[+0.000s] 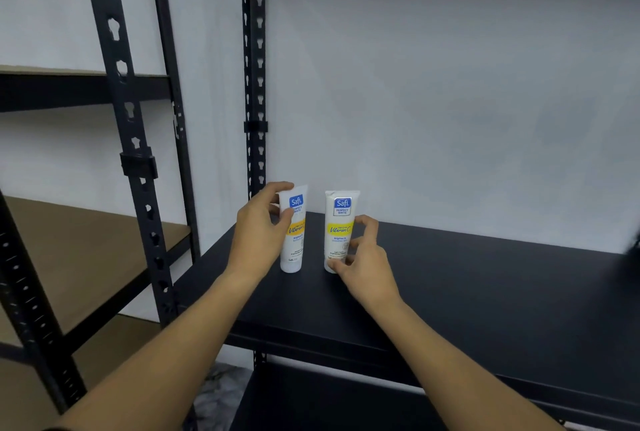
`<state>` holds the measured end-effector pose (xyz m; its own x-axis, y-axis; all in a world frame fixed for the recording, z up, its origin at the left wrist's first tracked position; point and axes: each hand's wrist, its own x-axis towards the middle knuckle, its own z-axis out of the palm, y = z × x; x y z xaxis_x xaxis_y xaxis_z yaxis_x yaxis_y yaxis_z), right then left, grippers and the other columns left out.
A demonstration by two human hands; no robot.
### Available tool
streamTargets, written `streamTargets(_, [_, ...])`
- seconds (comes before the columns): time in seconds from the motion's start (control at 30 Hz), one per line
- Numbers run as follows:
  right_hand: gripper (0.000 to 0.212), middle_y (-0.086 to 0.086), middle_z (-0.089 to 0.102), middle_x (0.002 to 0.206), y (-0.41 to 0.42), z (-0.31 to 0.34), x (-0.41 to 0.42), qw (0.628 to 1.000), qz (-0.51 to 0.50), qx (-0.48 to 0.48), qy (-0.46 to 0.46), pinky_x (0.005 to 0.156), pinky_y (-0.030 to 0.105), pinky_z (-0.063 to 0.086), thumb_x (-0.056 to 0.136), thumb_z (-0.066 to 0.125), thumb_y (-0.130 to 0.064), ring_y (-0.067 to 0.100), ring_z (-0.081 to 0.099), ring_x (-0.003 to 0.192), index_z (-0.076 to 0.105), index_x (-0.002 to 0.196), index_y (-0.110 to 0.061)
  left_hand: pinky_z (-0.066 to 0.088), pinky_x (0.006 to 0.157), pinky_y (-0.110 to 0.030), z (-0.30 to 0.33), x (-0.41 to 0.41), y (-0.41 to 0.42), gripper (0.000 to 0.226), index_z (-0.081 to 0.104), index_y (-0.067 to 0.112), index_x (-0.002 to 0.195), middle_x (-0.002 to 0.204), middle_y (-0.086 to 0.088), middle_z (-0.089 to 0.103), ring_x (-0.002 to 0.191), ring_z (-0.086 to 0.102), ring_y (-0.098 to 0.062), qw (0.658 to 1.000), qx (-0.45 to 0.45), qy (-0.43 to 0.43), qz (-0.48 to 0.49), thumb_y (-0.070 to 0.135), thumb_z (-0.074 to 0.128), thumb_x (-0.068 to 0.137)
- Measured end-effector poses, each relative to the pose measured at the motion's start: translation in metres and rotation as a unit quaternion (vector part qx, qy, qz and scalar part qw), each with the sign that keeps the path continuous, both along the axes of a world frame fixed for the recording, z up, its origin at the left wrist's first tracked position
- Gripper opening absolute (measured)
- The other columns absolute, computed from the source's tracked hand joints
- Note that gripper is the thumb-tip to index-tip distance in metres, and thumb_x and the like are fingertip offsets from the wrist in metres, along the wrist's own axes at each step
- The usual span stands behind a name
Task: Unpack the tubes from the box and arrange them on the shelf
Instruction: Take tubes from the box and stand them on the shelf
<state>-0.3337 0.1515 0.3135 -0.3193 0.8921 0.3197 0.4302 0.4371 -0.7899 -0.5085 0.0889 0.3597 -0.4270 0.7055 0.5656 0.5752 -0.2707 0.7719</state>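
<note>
Two white tubes with blue logos and yellow bands stand cap-down near the back left corner of a black shelf (450,278). My left hand (258,226) grips the left tube (295,240) from its left side, fingers curled over its upper part. My right hand (363,257) pinches the right tube (340,222) low on its right side, thumb at the cap. The tubes stand a little apart, both upright. The box is not in view.
A black slotted upright (254,84) rises behind the left tube. A second rack with brown boards (79,250) stands to the left, its post (138,160) close by. A white wall backs the shelf. Another black shelf (329,403) lies below.
</note>
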Motion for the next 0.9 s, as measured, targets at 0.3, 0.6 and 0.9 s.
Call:
streamTargets(0.3, [0.085, -0.004, 0.066, 0.118, -0.011, -0.003, 0.010, 0.999, -0.002, 0.004, -0.038, 0.091, 0.027, 0.052, 0.087, 0.074, -0.016, 0.013, 0.065, 0.110, 0.020, 0.152, -0.028, 0.048, 0.074, -0.016, -0.007, 0.000, -0.008, 0.050, 0.046, 0.030, 0.133, 0.108, 0.008, 0.063, 0.094, 0.061, 0.001, 0.998, -0.055, 0.015, -0.013, 0.009, 0.066, 0.092])
streamTargets(0.6, [0.062, 0.003, 0.056, 0.140, -0.028, 0.009, 0.048, 0.967, 0.001, 0.003, -0.256, 0.099, 0.036, 0.048, 0.095, 0.060, -0.044, 0.020, 0.054, 0.126, 0.042, 0.147, -0.017, 0.046, 0.100, -0.044, -0.025, 0.000, -0.028, 0.053, 0.044, 0.020, 0.142, 0.135, -0.006, 0.054, 0.125, 0.050, -0.025, 0.963, -0.237, 0.119, 0.050, 0.041, 0.057, 0.095])
streamTargets(0.9, [0.055, 0.006, 0.056, 0.134, -0.064, 0.022, 0.079, 0.929, 0.024, 0.041, -0.367, 0.098, 0.044, 0.049, 0.095, 0.056, -0.047, 0.025, 0.056, 0.120, 0.050, 0.141, -0.019, 0.026, 0.114, -0.046, -0.034, 0.027, -0.081, 0.052, 0.050, 0.021, 0.138, 0.146, -0.007, 0.044, 0.134, 0.040, -0.029, 0.885, -0.345, 0.304, 0.075, 0.052, 0.041, 0.097])
